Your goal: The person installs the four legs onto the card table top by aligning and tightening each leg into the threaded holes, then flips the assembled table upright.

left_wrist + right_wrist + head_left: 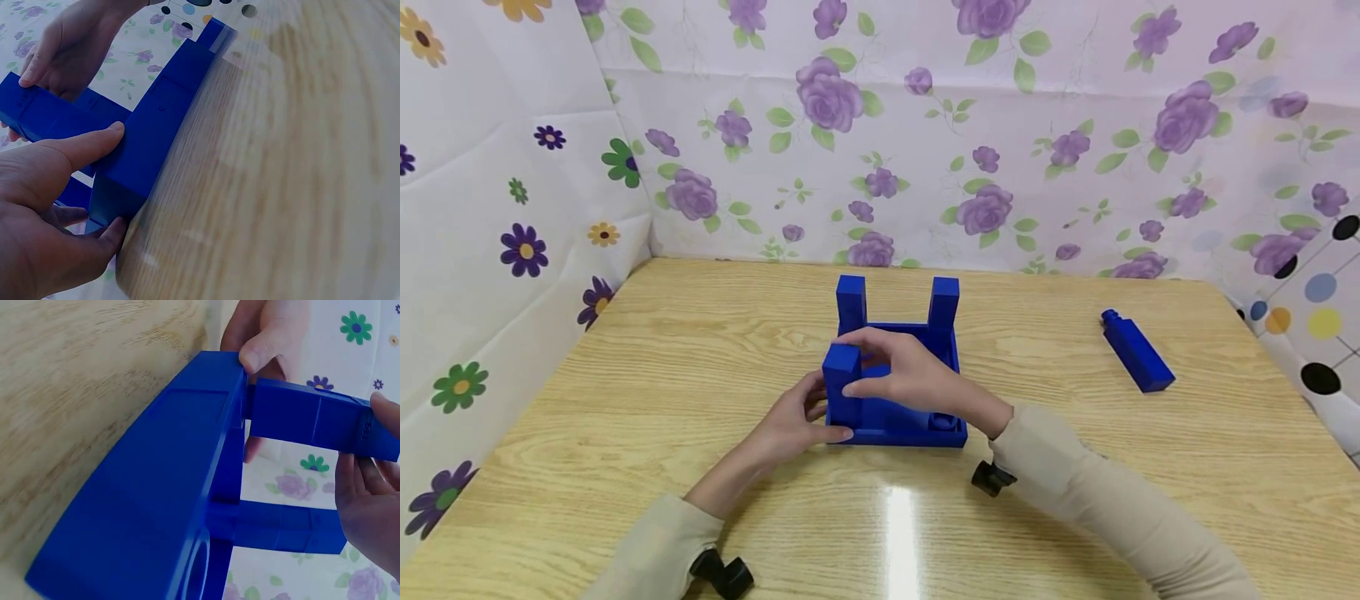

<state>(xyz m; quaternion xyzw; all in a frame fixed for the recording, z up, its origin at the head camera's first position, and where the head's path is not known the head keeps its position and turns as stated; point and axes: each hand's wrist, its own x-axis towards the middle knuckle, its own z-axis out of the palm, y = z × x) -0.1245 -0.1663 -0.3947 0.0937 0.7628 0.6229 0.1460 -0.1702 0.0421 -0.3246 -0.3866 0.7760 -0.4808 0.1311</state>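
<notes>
A shallow blue tray-like base (898, 438) lies on the table with its raised rim upward. At its near left corner stands a square blue leg (842, 383), and my right hand (917, 375) pinches it near the top between thumb and fingers. A narrow neck shows between this leg (300, 415) and the base in the right wrist view. My left hand (790, 429) grips that same corner of the base, thumb on the front rim, fingers around the side. Two matching legs, back left (852, 302) and back right (943, 302), stand upright on the far corners. The near right corner holds a round socket (942, 422).
To the right, a loose blue leg (1138, 354) lies on its side, its threaded end pointing away to the left. The wooden table (715, 333) reaches back to a flowered cloth (910, 167). More patterned cloth hangs at both sides.
</notes>
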